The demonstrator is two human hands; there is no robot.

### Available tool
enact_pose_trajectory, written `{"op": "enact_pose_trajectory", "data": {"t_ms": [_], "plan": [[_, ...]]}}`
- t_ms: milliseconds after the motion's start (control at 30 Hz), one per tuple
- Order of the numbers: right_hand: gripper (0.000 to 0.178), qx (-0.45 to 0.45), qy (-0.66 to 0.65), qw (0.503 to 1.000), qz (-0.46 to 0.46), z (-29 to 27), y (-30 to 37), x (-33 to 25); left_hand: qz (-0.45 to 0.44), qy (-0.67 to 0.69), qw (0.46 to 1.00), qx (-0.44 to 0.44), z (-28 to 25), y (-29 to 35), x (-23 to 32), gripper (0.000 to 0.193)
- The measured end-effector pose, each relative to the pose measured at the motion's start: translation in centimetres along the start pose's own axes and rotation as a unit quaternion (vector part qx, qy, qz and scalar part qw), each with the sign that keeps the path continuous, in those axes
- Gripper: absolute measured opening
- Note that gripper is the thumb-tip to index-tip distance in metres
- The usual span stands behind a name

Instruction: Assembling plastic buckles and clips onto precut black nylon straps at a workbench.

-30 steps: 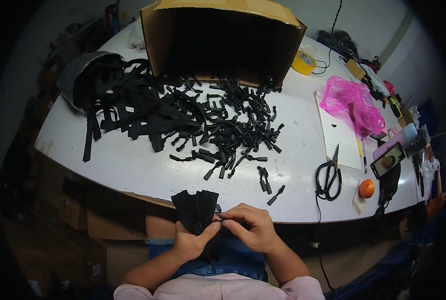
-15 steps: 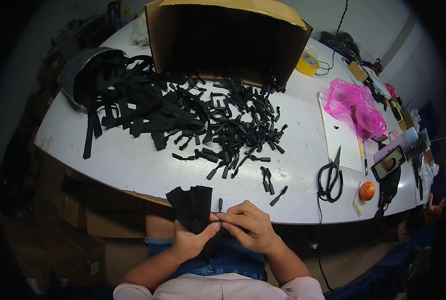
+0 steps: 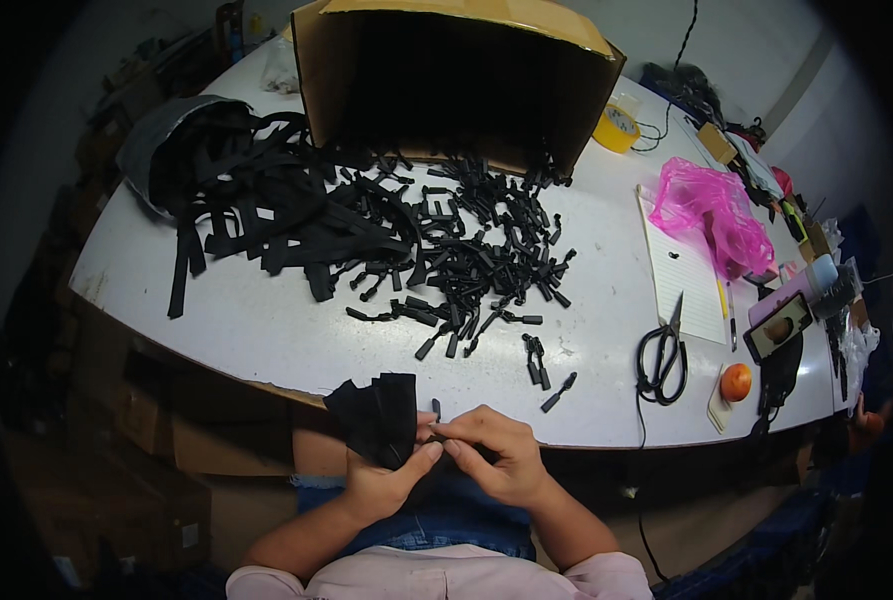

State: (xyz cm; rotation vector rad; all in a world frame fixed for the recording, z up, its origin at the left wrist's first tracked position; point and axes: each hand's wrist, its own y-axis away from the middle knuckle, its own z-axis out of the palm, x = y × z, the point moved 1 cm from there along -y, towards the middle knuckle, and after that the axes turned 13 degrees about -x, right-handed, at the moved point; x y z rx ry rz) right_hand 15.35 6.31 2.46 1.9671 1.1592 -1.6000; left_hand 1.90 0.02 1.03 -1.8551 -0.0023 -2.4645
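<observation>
My left hand (image 3: pixel 386 487) is closed around a bundle of black fabric strips (image 3: pixel 378 415), which fans up above the thumb. Against its fingertips, my right hand (image 3: pixel 501 455) is closed in a pinch. A small black zipper pull (image 3: pixel 436 409) pokes up just past the meeting fingers; its lower end is hidden between them. Both hands are over my lap at the table's near edge. Beyond them, a heap of similar black zipper pulls (image 3: pixel 486 265) covers the middle of the white table (image 3: pixel 296 335), and a few lie apart nearer to me.
An open cardboard box (image 3: pixel 328 85) lies beyond the heap. Black straps (image 3: pixel 276 215) spill from a grey bag (image 3: pixel 151 150) at left. On the right are scissors (image 3: pixel 660 362), a notepad (image 3: pixel 688 290), a pink plastic bag (image 3: pixel 711 210), yellow tape (image 3: pixel 616 128), a phone (image 3: pixel 778 327) and an orange fruit (image 3: pixel 735 382).
The fabric bundle has shifted slightly left and tilted in my left hand. My right fingers have moved a little left, and the zipper pull between the hands has shifted slightly.
</observation>
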Motion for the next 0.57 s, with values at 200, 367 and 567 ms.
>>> {"op": "enact_pose_trajectory", "data": {"t_ms": [200, 367, 567], "plan": [[0.019, 0.115, -0.265, 0.956, 0.053, 2.3, 0.6, 0.7, 0.027, 0.009, 0.999, -0.026, 0.0, -0.1, 0.6, 0.019], [0.013, 0.125, -0.276, 0.951, 0.060, 3.0, 0.8, 0.6, 0.023, 0.017, 0.999, -0.018, 0.1, 0.1, 0.6, 0.018], [0.009, 0.066, -0.332, 0.939, 0.063, 2.4, 0.9, 0.8, 0.001, 0.067, 0.996, -0.058, -0.9, 0.1, 0.1, 0.020]]}}
